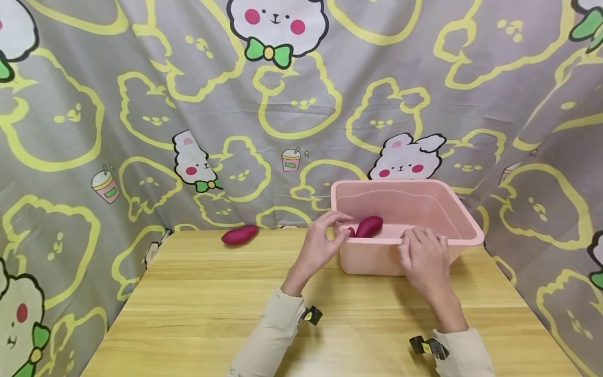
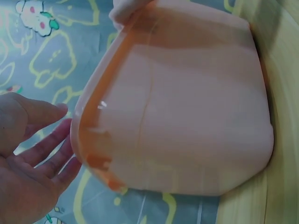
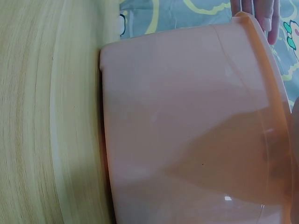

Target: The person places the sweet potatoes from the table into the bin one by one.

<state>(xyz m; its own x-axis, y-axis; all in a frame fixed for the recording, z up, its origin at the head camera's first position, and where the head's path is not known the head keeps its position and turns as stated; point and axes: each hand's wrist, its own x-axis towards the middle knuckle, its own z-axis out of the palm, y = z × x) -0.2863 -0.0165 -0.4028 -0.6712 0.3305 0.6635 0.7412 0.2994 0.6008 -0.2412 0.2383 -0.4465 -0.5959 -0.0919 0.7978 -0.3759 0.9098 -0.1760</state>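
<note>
A pink plastic bin [image 1: 372,259] stands at the right of the table. My right hand [image 1: 426,259] grips its front rim, fingers curled over the edge. At the bin's left front corner, my left hand [image 1: 317,243] has its fingers spread; in the left wrist view its fingertips are at the rim and the thumb is apart. Inside the bin lies a dark red sweet potato [image 1: 369,226], and part of another red piece [image 1: 350,232] shows beside the left fingertips. Another sweet potato [image 1: 240,235] lies on the table at the back, left of the bin.
The wooden table [image 1: 198,303] reaches back to a grey curtain [image 1: 292,120] printed with yellow outlines and white rabbits. The curtain also hangs along both sides. The bin's back is close to it.
</note>
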